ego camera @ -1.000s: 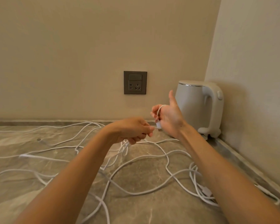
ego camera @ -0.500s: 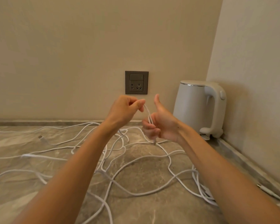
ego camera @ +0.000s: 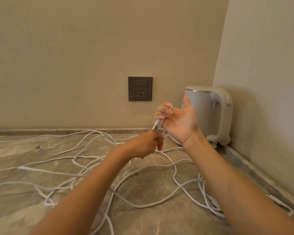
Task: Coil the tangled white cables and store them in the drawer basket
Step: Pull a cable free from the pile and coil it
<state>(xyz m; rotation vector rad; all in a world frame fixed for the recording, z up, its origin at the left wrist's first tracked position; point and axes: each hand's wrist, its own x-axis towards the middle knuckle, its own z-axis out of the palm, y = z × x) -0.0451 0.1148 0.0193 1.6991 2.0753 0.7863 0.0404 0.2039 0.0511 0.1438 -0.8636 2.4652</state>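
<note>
Tangled white cables (ego camera: 85,168) sprawl in loose loops over the marble counter (ego camera: 151,187). My right hand (ego camera: 178,121) is raised above the counter, its fingers curled round a white cable, and the cable's USB plug (ego camera: 157,125) sticks out below the fingers. The thumb points up. Just below it, my left hand (ego camera: 146,145) is lowered with its fingers curled round a run of the same cable that leads down to the counter. The drawer basket is not in view.
A white electric kettle (ego camera: 210,112) stands in the back right corner, close behind my right hand. A dark wall socket (ego camera: 140,88) sits on the back wall. Another cable end (ego camera: 278,202) lies along the right wall.
My left hand has dropped from beside the right hand's thumb to below it, drawing cable down. My right hand has risen a little and turned, so the USB plug now shows.
</note>
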